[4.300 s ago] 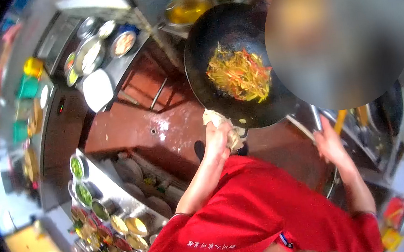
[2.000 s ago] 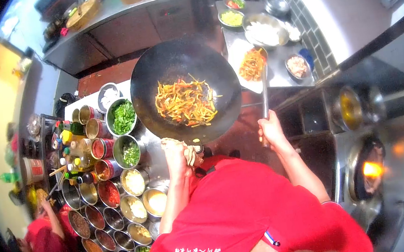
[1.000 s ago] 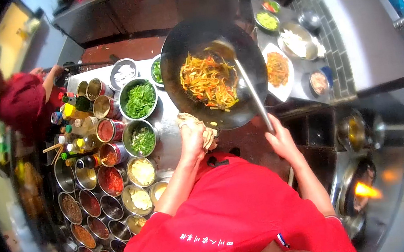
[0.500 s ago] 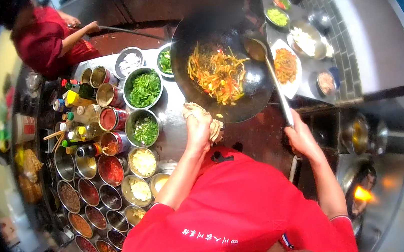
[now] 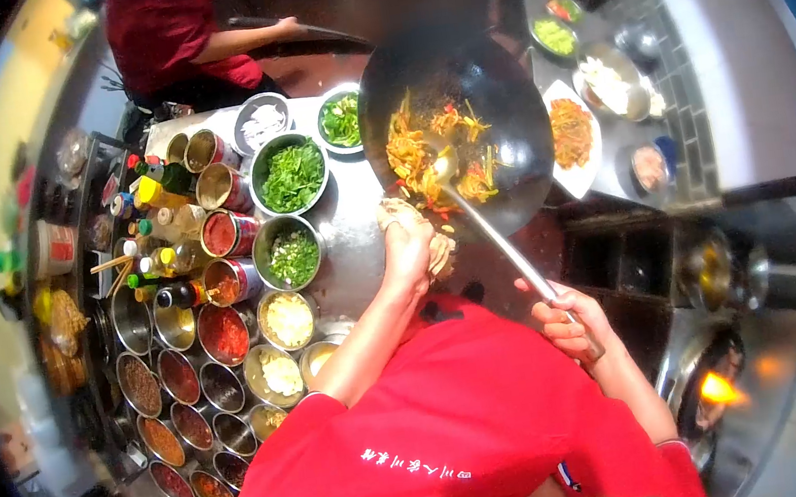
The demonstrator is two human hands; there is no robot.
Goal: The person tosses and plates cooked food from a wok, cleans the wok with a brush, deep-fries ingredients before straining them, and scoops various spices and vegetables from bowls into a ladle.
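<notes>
My left hand (image 5: 405, 256) is closed around a folded, beige cloth (image 5: 441, 251) at the near left rim of a large dark wok (image 5: 522, 139). Shredded stir-fried food (image 5: 409, 153) in orange, yellow and green lies in the wok, split into several clumps. In my right hand (image 5: 570, 317) is the long handle of a metal ladle (image 5: 510, 255). The ladle's bowl rests among the food in the wok. Right of the wok, a white oval plate (image 5: 590, 160) carries similar shredded food.
Bowls of chopped greens (image 5: 290, 174) and several tins and pots of seasonings (image 5: 226, 334) crowd the left counter, with sauce bottles (image 5: 153, 191) beyond. A co-worker in red (image 5: 164, 39) stands at the upper left, holding a long handle. Flame (image 5: 718, 388) burns on the stove at right.
The ladle has swung left from the wok's right edge into the food, and my right hand moved down and left. The food is now parted into clumps. The co-worker shifted right.
</notes>
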